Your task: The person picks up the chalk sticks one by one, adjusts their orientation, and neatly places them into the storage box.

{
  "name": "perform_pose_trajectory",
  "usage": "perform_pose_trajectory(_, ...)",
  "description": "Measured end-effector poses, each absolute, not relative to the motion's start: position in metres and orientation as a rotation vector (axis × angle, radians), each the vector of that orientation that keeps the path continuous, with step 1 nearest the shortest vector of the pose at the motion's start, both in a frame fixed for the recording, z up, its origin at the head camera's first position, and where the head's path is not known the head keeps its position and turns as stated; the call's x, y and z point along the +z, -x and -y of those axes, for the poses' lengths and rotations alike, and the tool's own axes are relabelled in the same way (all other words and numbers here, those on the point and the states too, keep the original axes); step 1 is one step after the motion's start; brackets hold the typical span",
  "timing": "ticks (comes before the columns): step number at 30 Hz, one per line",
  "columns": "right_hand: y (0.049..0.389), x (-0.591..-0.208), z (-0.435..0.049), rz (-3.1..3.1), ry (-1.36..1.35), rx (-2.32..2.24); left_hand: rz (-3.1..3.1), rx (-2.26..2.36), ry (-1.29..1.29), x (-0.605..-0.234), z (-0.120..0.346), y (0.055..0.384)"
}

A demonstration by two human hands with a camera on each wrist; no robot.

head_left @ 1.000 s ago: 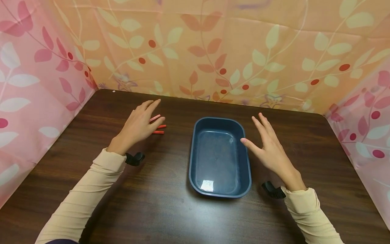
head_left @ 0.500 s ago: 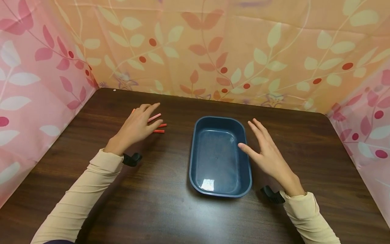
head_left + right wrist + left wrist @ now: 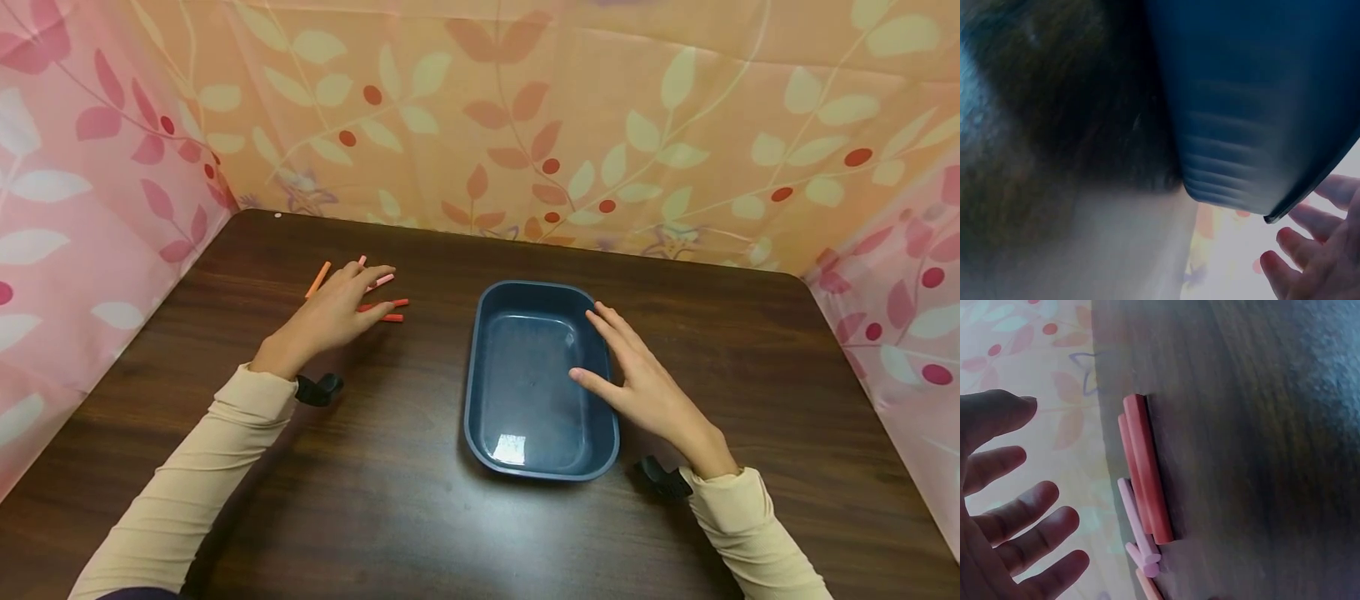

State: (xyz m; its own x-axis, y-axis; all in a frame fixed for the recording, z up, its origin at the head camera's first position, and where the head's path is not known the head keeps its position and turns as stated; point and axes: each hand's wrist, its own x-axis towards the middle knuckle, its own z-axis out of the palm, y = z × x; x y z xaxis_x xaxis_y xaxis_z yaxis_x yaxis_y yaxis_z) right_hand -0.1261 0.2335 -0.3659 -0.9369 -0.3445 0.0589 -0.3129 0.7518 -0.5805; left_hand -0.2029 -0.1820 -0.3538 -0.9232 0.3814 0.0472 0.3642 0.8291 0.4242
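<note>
My left hand (image 3: 326, 315) is over a small group of slim, chalk-like sticks on the table, fingers spread and holding nothing. An orange stick (image 3: 318, 280) pokes out behind it, with pink sticks (image 3: 381, 282) and red sticks (image 3: 393, 317) beyond the fingers; the hand hides parts of them. In the left wrist view two red sticks (image 3: 1147, 475) lie side by side, touching, with pink ones (image 3: 1137, 519) close by. My right hand (image 3: 648, 392), fingers extended, is over the right rim of a dark blue rectangular bin (image 3: 528, 392), thumb above its inside. Nothing shows inside the bin.
The brown wooden table (image 3: 405, 517) runs back to an orange leaf-patterned curtain (image 3: 420, 75), with pink curtains (image 3: 52, 250) at both sides. A black strap mount (image 3: 318, 390) sits at each wrist.
My left hand has come down and slightly back toward me, so the orange stick and more pink now show. My right hand has shifted left, overlapping the bin's rim. The bin has not moved.
</note>
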Motion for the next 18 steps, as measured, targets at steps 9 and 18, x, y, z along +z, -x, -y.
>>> perform_pose_trajectory(9, 0.129, -0.372, -0.235, -2.871, 0.545, -0.915, -2.915, 0.670, -0.706, -0.360, 0.188, 0.207)
perform_pose_trajectory(18, 0.128, -0.374, -0.234, -2.886, 0.544, -0.885, -2.883, 0.681, -0.781, -0.369, 0.195, 0.212)
